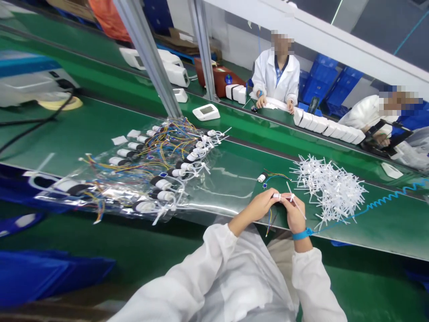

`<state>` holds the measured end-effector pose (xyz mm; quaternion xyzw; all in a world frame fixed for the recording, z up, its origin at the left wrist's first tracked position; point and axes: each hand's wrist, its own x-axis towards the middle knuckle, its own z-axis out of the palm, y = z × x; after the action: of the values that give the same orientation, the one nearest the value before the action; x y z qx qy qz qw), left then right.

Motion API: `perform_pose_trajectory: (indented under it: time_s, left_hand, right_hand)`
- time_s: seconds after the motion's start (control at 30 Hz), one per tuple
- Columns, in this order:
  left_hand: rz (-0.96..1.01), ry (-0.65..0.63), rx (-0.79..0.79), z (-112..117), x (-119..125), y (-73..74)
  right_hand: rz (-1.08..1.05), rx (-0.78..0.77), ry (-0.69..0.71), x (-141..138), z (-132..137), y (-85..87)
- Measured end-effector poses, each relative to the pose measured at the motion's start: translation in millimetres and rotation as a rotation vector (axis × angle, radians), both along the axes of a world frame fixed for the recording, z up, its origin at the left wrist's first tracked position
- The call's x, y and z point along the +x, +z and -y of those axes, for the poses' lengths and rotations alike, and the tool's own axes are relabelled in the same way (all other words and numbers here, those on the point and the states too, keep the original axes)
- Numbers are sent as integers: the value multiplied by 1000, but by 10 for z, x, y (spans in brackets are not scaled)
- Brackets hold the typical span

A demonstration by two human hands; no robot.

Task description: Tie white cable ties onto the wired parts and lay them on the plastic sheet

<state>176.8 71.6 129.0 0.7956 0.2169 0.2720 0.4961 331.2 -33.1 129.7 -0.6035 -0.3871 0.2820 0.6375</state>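
My left hand [263, 205] is closed, its fingertips pinching a small white cylindrical part [277, 196] with thin coloured wires hanging below it. My right hand [296, 216], wearing a blue wrist strap [302, 233], is closed on a thin white tube piece with a joint [292, 197]. Both hands meet over the front edge of the green bench, and their fingertips hide where the two pieces come together. Just beyond them lies another small black-and-white cylinder [262, 177] with wires. A heap of white tube pieces [330, 188] lies right of my right hand.
Several wired cylinders with white tubes [164, 195] lie in rows on clear plastic at the left. A white device with a screen [205, 112] sits behind. Metal posts [152, 58] rise from the bench. Across it, one co-worker [276, 76] faces me; another sits right.
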Motion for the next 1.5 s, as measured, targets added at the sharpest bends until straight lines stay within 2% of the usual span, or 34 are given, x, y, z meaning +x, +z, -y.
perform_pose_trajectory:
  time_s: [0.23,0.6,0.83,0.97,1.17,1.4,1.5]
  left_hand:
    - [28,-4,24,41,-7,56]
    - [-75,5,11,62,-66,27]
    - [-95,-42,-2,44,-130,-11]
    - [-81,-43,-11,33,-138,15]
    - [-43,-5,-66,54,-108,109]
    - [31,122,-40,56,-121,73]
    - [44,129,-19,61,-134,81]
  right_hand:
    - [-58,30,-66,-43,11,-12]
    - [-3,-26,-8,2,73,-71]
    - [62,-137,6,-50,134,86]
    - [87,-173,18,-63,125,152]
    - [15,-92,-12,-68,100,28]
    - [-121,-32,-10,-107,106,-62]
    - [-195,-15,7,-109,126,-77]
